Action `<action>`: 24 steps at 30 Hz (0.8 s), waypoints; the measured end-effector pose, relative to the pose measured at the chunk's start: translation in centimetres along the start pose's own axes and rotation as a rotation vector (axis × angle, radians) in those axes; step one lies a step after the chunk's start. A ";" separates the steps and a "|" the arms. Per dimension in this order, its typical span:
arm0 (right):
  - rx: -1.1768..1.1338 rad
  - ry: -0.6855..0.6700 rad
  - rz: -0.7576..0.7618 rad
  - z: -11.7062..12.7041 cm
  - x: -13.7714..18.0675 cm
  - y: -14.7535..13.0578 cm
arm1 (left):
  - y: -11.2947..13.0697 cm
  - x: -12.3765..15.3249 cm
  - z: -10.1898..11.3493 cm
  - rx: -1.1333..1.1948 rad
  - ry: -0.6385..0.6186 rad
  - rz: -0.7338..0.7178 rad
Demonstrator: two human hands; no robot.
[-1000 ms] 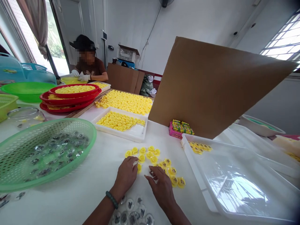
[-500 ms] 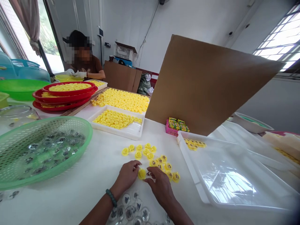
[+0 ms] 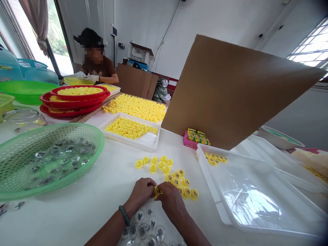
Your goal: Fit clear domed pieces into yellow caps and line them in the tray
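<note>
Between my two hands is a small round yellow plastic piece [image 3: 158, 192], partly hidden by the fingers; a dark print shows on its face. The fingers of my left hand [image 3: 144, 191] pinch it from the left. Thumb and fingers of my right hand [image 3: 171, 199] close on it from the right. Clear round discs with dark prints [image 3: 142, 231] lie loose between my forearms. Just beyond my right hand sit several yellow pieces with printed faces [image 3: 186, 193]. Plain yellow pieces [image 3: 153, 168] are scattered farther off.
A green basket [image 3: 98, 153] of clear discs stands left. Ahead are a white tray [image 3: 150, 146] of yellow pieces and stacked red trays [image 3: 46, 99]. A large white tray [image 3: 217, 201] lies right, near a pink basket [image 3: 189, 141] and leaning cardboard [image 3: 225, 92]. A gloved co-worker [image 3: 98, 70] sits behind.
My hands have come together. The right hand, apart with a clear disc half a second ago, now meets the yellow piece in the left hand. The view has shifted slightly.
</note>
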State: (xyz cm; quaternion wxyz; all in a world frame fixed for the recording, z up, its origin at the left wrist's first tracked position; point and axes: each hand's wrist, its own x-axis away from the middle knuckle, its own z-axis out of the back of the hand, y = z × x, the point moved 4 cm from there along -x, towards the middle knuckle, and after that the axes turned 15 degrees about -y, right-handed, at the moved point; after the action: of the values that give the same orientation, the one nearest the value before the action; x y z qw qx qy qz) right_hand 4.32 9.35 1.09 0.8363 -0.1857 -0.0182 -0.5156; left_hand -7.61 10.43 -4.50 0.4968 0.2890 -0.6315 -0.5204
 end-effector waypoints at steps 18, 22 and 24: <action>0.049 0.014 0.024 -0.3 0.5 0.2 | -0.7 -0.1 -1.1 0.253 0.015 0.015; 0.065 0.130 0.058 -1.1 1.6 -0.1 | -0.5 0.2 -1.3 0.187 0.018 0.012; 0.095 0.139 0.029 -1.4 1.5 0.1 | -0.4 0.2 -1.4 0.168 0.020 0.013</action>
State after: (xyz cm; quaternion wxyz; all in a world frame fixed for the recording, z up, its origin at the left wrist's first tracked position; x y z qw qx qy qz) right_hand 4.86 7.60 0.08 0.8506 -0.1098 0.0179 -0.5138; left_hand -6.39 9.63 -4.88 0.4806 0.3306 -0.6697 -0.4596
